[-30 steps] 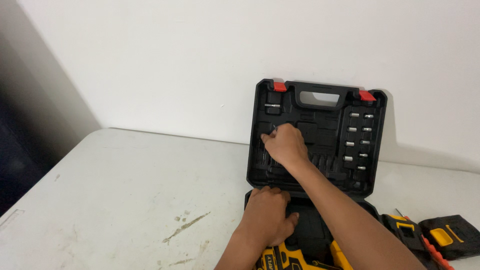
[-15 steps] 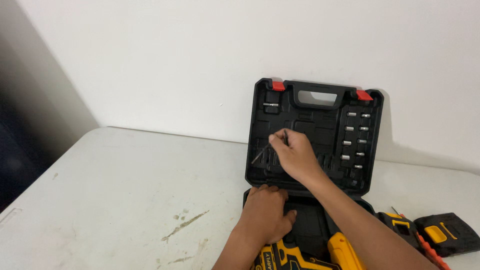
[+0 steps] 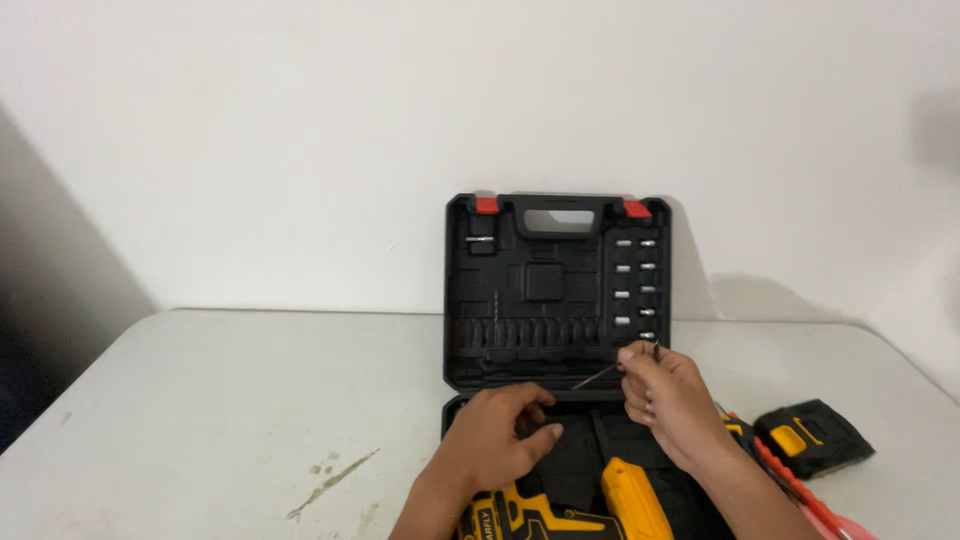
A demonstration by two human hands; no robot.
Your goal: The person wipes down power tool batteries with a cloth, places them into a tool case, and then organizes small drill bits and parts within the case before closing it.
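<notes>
the right hand [image 3: 668, 400] has a thin dark drill bit [image 3: 596, 377] pinched between its fingertips, held just in front of the lower edge of the upright lid of the black tool case [image 3: 556, 290] and clear of the lid's row of bit slots — so one bit looks to be out, while at least one more bit and the small silver sockets [image 3: 634, 288] sit in their holders. the left hand [image 3: 497, 440] rests fingers curled on the front edge of the case's lower half, clamped on nothing, just above the yellow drill [image 3: 560, 510]. the bit is slim, straight and dark, tilted down to the left — its tip is too fine to read.
</notes>
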